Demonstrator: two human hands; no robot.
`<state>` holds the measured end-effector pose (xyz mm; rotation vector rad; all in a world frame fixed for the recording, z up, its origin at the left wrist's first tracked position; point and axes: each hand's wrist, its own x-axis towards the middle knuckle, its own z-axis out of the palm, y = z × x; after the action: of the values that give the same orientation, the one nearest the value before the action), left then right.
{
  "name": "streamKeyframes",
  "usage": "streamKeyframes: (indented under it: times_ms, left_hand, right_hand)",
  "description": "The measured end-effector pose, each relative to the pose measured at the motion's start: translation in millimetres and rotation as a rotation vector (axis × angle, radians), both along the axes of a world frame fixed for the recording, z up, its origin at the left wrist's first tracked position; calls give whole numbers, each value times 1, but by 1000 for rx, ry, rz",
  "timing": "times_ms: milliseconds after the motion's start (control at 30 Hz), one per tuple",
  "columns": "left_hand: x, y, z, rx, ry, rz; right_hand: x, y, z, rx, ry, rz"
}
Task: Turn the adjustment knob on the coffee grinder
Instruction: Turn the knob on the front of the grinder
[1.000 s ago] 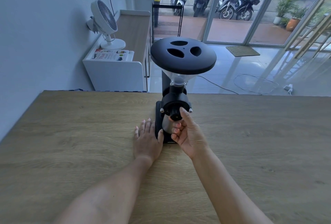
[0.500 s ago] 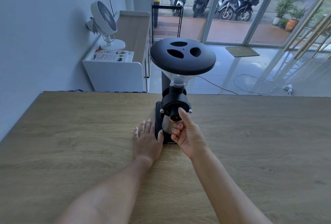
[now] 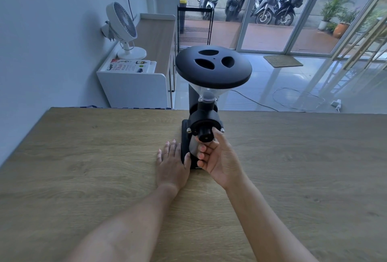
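A black coffee grinder (image 3: 206, 118) stands near the far edge of a wooden table (image 3: 83, 157), with a round black hopper lid (image 3: 213, 67) on top. Its small black adjustment knob (image 3: 205, 135) faces me on the front of the round burr housing. My right hand (image 3: 219, 157) pinches the knob, thumb on its right side and fingertips curled under it. My left hand (image 3: 172, 162) lies flat on the table, its thumb against the left side of the grinder's base.
Beyond the table's far edge is a white cabinet (image 3: 134, 88) with a white fan (image 3: 122, 27) and a book (image 3: 130, 66). A cable (image 3: 293, 98) lies on the tiled floor before glass doors. Bare tabletop extends to both sides.
My right thumb has slid a little up along the knob's right side and the fingers have shifted under it. The left hand and the grinder have stayed put.
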<state>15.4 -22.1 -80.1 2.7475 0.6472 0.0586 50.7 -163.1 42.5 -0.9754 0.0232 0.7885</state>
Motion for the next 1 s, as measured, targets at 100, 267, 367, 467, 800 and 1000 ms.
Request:
streamKeyframes:
  times_ms: [100, 267, 367, 467, 800, 1000]
  left_hand:
    - [0, 0, 0, -11, -6, 3]
    - [0, 0, 1, -16, 6, -2]
    - [-1, 0, 2, -14, 9, -3]
    - [-1, 0, 1, -8, -2, -3]
    - [0, 0, 0, -18, -17, 7]
    - [-1, 0, 1, -12, -22, 4]
  right_hand:
    - [2, -1, 0, 31, 14, 34]
    - [4, -1, -4, 11, -2, 5]
    - [4, 0, -4, 4, 5, -21]
    - [4, 1, -4, -6, 17, -43]
    - [5, 3, -1, -59, 2, -103]
    - [4, 3, 0, -61, 8, -110]
